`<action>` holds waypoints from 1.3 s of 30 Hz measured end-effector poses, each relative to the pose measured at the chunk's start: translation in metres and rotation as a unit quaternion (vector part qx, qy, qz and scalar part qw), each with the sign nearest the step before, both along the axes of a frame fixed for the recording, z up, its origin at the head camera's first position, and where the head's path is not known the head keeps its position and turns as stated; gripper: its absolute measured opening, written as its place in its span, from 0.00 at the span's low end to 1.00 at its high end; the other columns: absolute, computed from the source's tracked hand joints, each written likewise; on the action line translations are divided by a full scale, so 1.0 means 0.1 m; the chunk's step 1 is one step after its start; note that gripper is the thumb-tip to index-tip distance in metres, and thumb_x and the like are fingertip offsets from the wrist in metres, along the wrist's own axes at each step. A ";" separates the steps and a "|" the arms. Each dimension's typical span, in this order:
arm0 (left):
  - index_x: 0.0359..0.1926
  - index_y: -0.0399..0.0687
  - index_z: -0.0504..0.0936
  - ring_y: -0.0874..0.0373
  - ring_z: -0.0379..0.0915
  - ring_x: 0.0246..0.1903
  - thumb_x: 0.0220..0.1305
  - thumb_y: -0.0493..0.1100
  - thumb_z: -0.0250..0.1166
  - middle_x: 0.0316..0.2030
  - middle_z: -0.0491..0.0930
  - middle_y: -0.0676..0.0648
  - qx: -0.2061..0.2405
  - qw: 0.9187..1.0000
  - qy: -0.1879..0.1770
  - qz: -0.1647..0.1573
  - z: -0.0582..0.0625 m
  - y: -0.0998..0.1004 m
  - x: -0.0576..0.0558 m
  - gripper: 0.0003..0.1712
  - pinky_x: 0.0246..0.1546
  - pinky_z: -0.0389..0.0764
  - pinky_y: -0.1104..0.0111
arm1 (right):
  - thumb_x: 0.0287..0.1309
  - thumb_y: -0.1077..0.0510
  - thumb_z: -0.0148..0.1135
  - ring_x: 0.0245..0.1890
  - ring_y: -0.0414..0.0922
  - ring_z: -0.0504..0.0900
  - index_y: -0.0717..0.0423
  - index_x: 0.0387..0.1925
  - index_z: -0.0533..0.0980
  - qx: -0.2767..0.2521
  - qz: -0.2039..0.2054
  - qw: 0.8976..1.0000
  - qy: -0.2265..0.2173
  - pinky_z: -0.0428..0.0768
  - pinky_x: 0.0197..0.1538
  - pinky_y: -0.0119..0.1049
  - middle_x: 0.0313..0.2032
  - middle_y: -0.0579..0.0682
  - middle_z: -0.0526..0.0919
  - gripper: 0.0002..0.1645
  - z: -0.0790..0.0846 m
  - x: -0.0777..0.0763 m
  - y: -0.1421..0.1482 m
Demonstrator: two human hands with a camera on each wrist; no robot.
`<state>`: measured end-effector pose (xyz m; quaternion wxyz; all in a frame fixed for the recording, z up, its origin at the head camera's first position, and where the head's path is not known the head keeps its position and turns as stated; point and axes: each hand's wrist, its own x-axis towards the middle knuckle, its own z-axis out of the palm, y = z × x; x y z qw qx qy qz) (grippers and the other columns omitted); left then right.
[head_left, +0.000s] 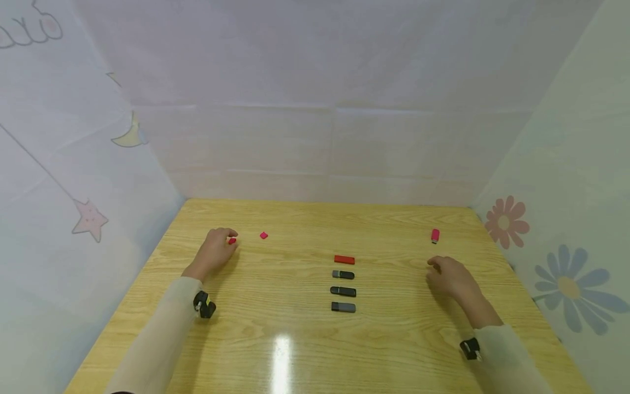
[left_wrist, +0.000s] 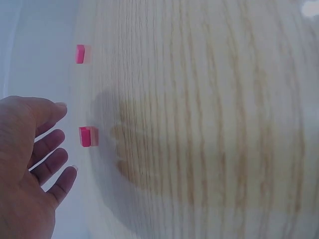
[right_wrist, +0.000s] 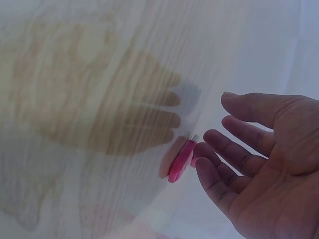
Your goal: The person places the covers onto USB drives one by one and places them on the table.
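Observation:
My left hand (head_left: 216, 249) hovers at the table's far left, fingers relaxed and spread round a small red piece (head_left: 232, 241). In the left wrist view this piece (left_wrist: 85, 136) lies on the wood beyond the fingertips, not gripped. A second small pink piece (head_left: 263, 235) lies a little to its right. On the right side, my right hand (head_left: 450, 278) holds nothing, its fingers loosely bent. Just beyond it lies a pink USB stick (head_left: 435, 236) with a metal plug; in the right wrist view the stick (right_wrist: 182, 160) shows close by the fingertips.
Between the hands, a column of sticks runs down the table: a red USB stick (head_left: 344, 260), a black one with a grey end (head_left: 343, 274), a black one (head_left: 343, 291) and a grey and black one (head_left: 343, 307). White cloth walls (head_left: 325, 148) border the wooden table (head_left: 394, 350).

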<state>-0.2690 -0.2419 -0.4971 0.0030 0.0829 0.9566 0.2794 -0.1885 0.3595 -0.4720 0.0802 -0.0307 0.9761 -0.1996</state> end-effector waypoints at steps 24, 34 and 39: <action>0.64 0.31 0.74 0.31 0.62 0.64 0.73 0.38 0.59 0.61 0.73 0.28 -0.009 1.000 -0.016 -0.009 -0.03 -0.09 -0.05 0.23 0.63 0.68 0.40 | 0.64 0.62 0.64 0.47 0.66 0.79 0.75 0.54 0.74 0.027 -0.040 0.999 0.016 0.78 0.50 0.61 0.46 0.72 0.80 0.23 -0.02 0.05 0.21; 0.65 0.30 0.73 0.29 0.61 0.64 0.75 0.37 0.56 0.61 0.72 0.27 -0.019 0.999 -0.027 -0.013 -0.07 -0.13 -0.10 0.22 0.63 0.68 0.40 | 0.63 0.61 0.65 0.48 0.69 0.78 0.78 0.57 0.71 0.036 -0.045 0.998 0.007 0.77 0.49 0.62 0.48 0.75 0.78 0.27 -0.06 0.05 0.32; 0.64 0.29 0.73 0.29 0.64 0.62 0.74 0.36 0.57 0.59 0.73 0.26 -0.027 0.999 -0.018 -0.019 -0.07 -0.13 -0.12 0.22 0.62 0.69 0.40 | 0.63 0.61 0.65 0.48 0.69 0.78 0.79 0.58 0.71 0.036 -0.045 0.998 0.000 0.77 0.49 0.62 0.48 0.75 0.78 0.29 -0.06 0.03 0.36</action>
